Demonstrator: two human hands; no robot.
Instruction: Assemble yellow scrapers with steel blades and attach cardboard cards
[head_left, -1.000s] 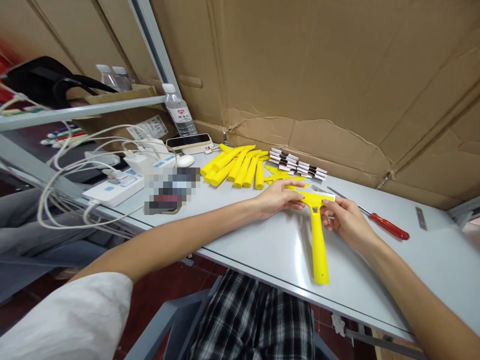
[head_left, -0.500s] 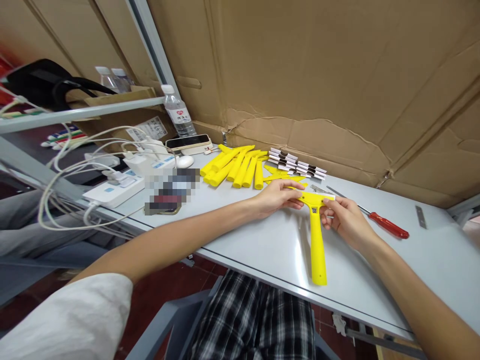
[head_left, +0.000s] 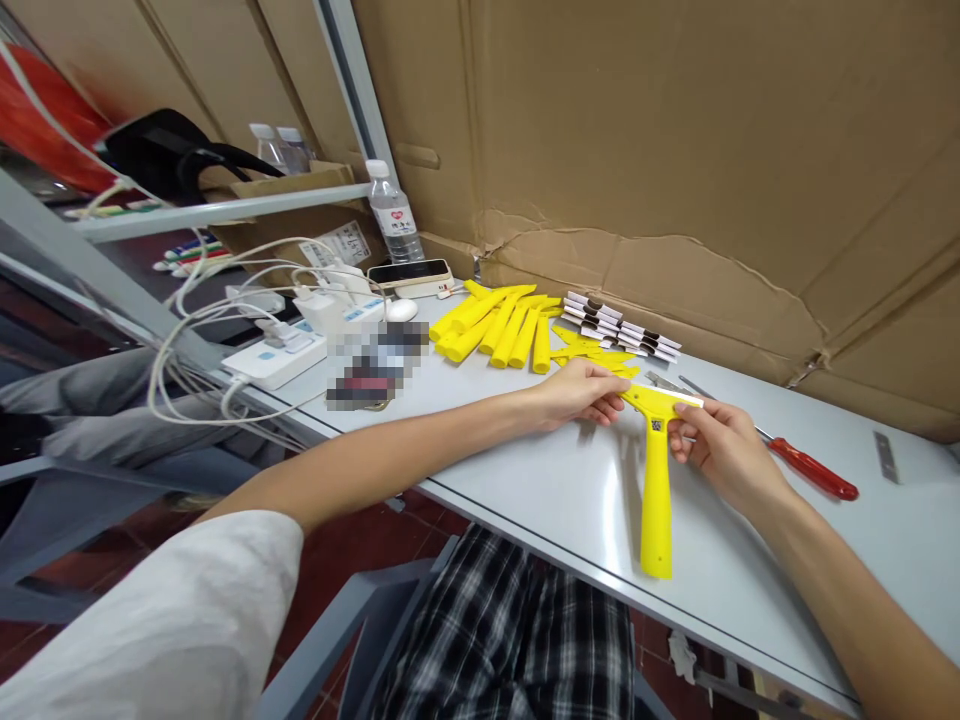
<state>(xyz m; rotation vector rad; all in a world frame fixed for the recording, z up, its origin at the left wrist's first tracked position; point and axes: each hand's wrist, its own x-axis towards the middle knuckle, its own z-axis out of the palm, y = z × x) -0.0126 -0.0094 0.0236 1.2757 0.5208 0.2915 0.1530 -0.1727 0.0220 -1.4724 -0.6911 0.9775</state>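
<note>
A yellow T-shaped scraper is held over the front of the table, its handle pointing toward me and a white strip along its far edge. My left hand pinches the left end of its head. The right end is gripped between thumb and fingers of my right hand. A small black-and-white code label shows at the neck. Beyond my left hand lie several yellow handles in a pile, with flat yellow pieces beside them. Black-and-white folded strips are stacked behind these.
To the right lie a red-handled screwdriver and a small metal blade. Power strips with tangled white cables, a phone, a white mouse and a water bottle stand at the left. A cardboard wall closes off the back.
The camera view has turned a little to the left, so most things appear shifted right. Both hands keep hold of the scraper, whose head is now tilted slightly, its right end lower.
</note>
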